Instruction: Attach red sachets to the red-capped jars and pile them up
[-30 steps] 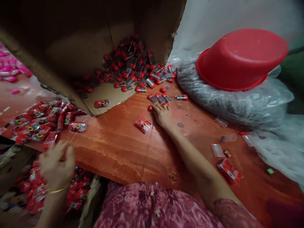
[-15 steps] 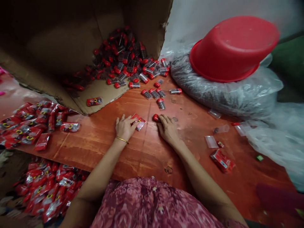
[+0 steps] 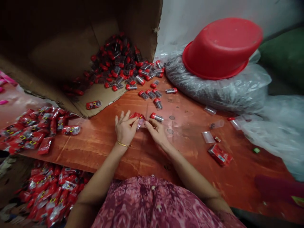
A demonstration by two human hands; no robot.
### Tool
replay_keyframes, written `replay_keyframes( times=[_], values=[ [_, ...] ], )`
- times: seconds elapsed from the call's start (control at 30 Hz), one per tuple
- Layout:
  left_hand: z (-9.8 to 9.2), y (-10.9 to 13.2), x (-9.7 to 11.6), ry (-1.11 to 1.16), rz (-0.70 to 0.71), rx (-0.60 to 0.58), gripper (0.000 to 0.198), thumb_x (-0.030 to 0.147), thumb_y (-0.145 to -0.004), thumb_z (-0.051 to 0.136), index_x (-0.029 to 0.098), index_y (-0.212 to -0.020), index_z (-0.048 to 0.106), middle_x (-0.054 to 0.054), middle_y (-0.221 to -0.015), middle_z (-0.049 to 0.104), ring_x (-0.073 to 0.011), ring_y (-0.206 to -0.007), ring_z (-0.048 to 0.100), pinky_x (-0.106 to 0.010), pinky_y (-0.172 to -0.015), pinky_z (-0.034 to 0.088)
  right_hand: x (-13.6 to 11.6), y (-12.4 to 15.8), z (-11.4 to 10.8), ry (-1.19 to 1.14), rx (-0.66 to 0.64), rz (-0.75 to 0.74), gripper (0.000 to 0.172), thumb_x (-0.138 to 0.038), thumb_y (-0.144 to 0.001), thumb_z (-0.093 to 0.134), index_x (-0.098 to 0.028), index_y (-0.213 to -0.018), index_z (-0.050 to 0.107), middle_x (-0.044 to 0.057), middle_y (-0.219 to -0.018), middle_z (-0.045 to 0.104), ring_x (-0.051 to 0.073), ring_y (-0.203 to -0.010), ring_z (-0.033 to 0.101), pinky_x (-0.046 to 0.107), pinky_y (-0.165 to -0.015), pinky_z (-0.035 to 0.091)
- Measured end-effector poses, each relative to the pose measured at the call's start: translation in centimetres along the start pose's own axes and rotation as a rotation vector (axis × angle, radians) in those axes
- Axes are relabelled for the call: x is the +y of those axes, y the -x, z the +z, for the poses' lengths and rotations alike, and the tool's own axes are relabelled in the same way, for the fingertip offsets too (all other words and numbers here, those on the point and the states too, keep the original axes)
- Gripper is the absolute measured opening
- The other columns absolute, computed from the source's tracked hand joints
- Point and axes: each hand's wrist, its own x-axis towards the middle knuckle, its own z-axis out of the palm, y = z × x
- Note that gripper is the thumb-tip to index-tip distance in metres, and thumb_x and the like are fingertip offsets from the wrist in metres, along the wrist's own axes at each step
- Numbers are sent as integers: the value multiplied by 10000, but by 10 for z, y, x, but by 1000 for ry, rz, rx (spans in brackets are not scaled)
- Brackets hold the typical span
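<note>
Between thumb and fingers, my left hand (image 3: 125, 131) pinches a small red plastic packet (image 3: 137, 116) with a clear part, held just above the table. My right hand (image 3: 156, 132) has its thumb and fingertips drawn together at the packet's right edge, gripping it there; the exact contact is small to see. Just beyond my right fingers lies a clear bottle with a red cap (image 3: 156, 117) and dark contents, on its side. Several like it, such as one small bottle (image 3: 157, 103), lie farther up the table.
A cardboard box (image 3: 99, 110) on its side spills a heap of red-capped bottles (image 3: 123, 63). Filled red packets (image 3: 30, 129) pile up at left, with more below the table edge (image 3: 52, 190). At right are a red tub (image 3: 220, 50) on a plastic sack (image 3: 213, 88) and a red wrapper (image 3: 220, 155).
My right hand has let go of the red-capped bottle, leaving it on the table, and has moved left to the packet. My left hand still holds the packet. The view has shifted slightly.
</note>
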Motion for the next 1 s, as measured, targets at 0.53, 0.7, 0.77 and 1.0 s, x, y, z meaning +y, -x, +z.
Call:
replay_keyframes(
  times=[0.53, 0.7, 0.77, 1.0],
  values=[
    [-4, 38, 35, 1388, -909, -275, 398, 458, -516, 775, 162, -751, 650, -1, -689, 663, -94, -595, 588, -203, -571, 452, 6, 28, 18, -25, 166, -148, 235, -282, -847, 454, -176, -655, 541, -20, -595, 518, 98, -551, 464, 221, -548, 370],
    [0, 29, 37, 1382, -923, -155, 410, 404, -371, 838, 126, -572, 613, 23, -563, 628, -69, -547, 560, -184, -572, 447, 6, 26, 20, -36, 105, -92, 314, -360, -868, 430, -181, -623, 513, -29, -552, 475, 100, -514, 443, 218, -504, 367],
    [0, 25, 36, 1395, -943, -164, 397, 389, -380, 839, 127, -567, 607, 24, -551, 629, -70, -536, 563, -183, -561, 446, 6, 21, 12, 42, 80, -84, 401, -409, -898, 349, -188, -593, 489, -27, -529, 449, 107, -499, 432, 222, -488, 360],
    [-6, 9, 29, 1475, -1054, -215, 246, 271, -555, 790, 153, -698, 629, 23, -593, 655, -91, -525, 593, -210, -542, 471, 28, -17, -51, 876, 49, -190, 426, -404, -826, 498, -120, -1142, 532, 170, -1071, 604, 288, -948, 510, 422, -823, 398]
  ],
)
